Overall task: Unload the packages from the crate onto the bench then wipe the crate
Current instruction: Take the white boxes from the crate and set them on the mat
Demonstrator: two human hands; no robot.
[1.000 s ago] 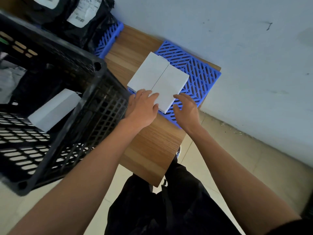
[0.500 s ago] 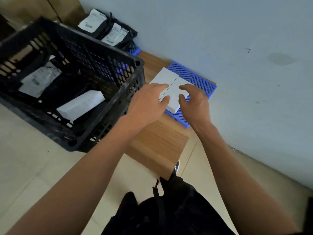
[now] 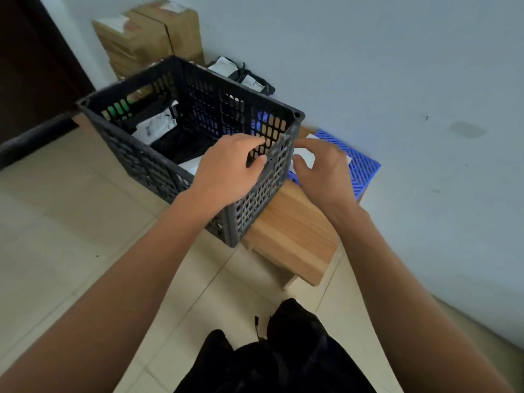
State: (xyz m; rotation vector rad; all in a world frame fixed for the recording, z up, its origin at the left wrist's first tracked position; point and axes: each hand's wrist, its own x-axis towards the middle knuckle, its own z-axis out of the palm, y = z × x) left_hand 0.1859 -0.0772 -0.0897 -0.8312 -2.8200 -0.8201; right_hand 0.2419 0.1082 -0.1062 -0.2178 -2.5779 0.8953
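The black slatted crate (image 3: pixel 136 165) stands on the floor against the wooden bench (image 3: pixel 295 234). Inside it lie a white box (image 3: pixel 190 165), a pale labelled packet (image 3: pixel 156 126) and a black bag. My left hand (image 3: pixel 229 168) hovers over the crate's near right corner, fingers loosely curled, holding nothing. My right hand (image 3: pixel 323 171) is just right of that corner, over the white boxes (image 3: pixel 304 157) that lie on the blue mat (image 3: pixel 360 163) on the bench. Its fingers are relaxed and it grips nothing.
Black labelled bags (image 3: pixel 243 78) lie on the bench's far end behind the crate. Cardboard boxes (image 3: pixel 147 38) are stacked against the wall beyond. A dark door (image 3: pixel 34 66) is at the left. The wall runs close along the bench's right side.
Both hands have lifted off the two white boxes on the mat. My left hand has moved left to the crate's corner, and the view has pulled back and up.
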